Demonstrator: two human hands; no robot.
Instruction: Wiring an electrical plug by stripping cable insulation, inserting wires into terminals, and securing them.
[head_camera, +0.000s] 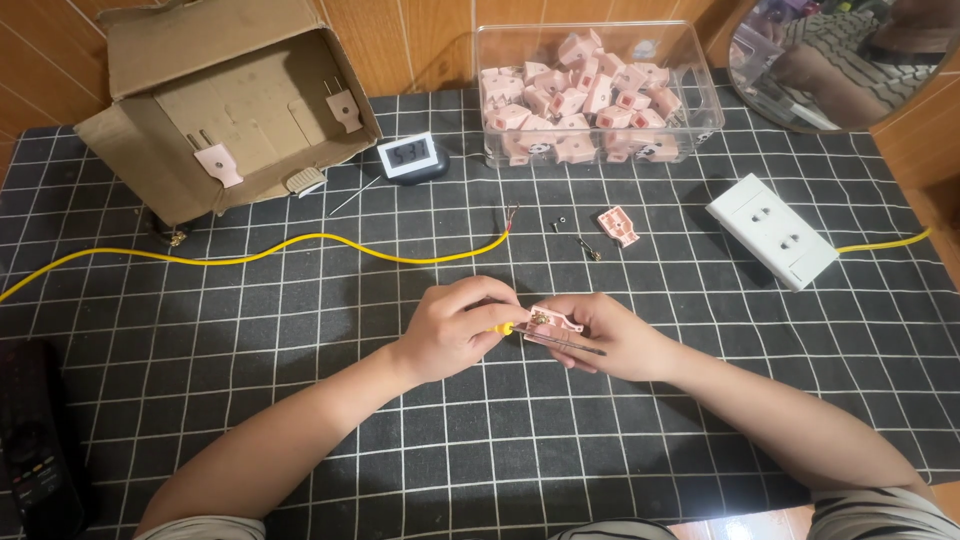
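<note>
My left hand grips a small screwdriver with a yellow handle, its tip against a pink plug half. My right hand holds that pink plug half from the right; a thin metal shaft pokes out below its fingers. Both hands meet at the middle of the black grid-patterned mat. Further back lie a loose pink plug cover, small screws, a metal prong and the stripped end of a yellow cable.
A clear bin of several pink plug parts stands at the back. An open cardboard box with a few plugs lies at the back left, a small digital timer beside it. A white socket block sits right; a dark remote lies front left.
</note>
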